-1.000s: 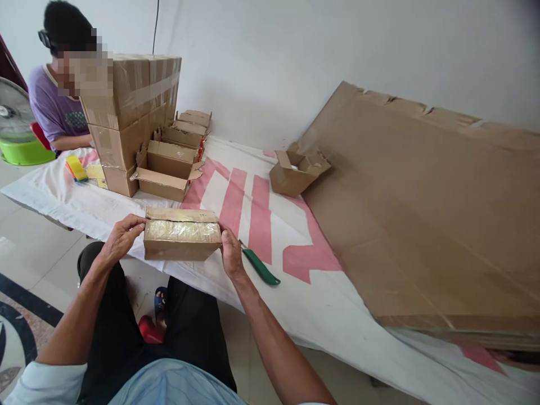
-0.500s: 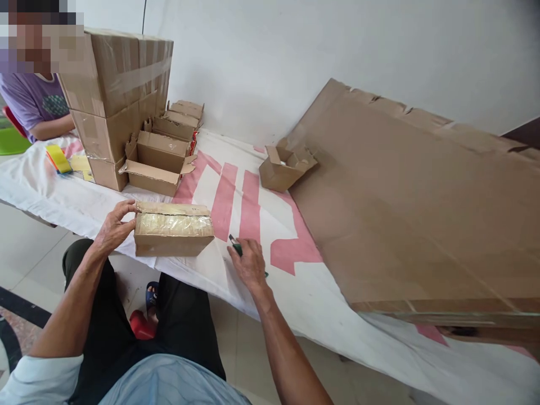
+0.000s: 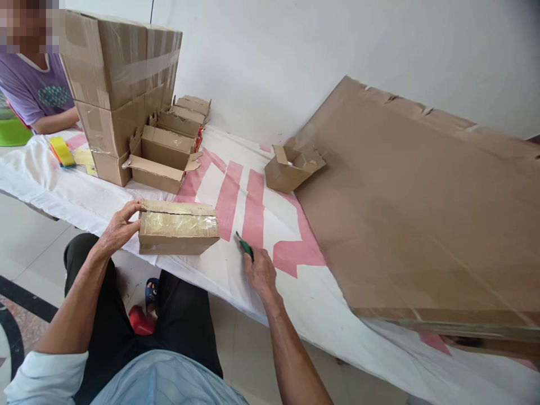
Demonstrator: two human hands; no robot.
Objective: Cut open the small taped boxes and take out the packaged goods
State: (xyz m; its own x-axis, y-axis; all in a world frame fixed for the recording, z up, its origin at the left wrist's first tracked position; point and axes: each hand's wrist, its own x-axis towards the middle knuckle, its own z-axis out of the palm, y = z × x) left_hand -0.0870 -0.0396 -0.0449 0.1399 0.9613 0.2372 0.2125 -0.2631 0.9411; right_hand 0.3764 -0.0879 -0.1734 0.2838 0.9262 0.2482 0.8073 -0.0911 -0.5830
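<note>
A small cardboard box (image 3: 179, 245) sits near the table's front edge, its top covered with clear tape and a slit running along the seam. My left hand (image 3: 120, 229) grips its left end, fingers at the upper corner and thumb lower down. To the right of the box, my right hand (image 3: 260, 271) is closed round a green-handled utility knife (image 3: 245, 245). The blade points up and left, apart from the box. Part of the knife's handle is hidden in my palm.
Open cardboard boxes (image 3: 162, 160) stand behind, beside a tall stack of taped cartons (image 3: 124, 67). Another open box (image 3: 282, 171) adjoins a large flat cardboard sheet (image 3: 413, 214) on the right. At far left sits a person (image 3: 50, 93) in purple near a yellow tape roll (image 3: 61, 152).
My right hand has drawn a little rightward and back from the box, and more of the green knife handle shows. My left hand stays on the box. The whole view has shifted slightly.
</note>
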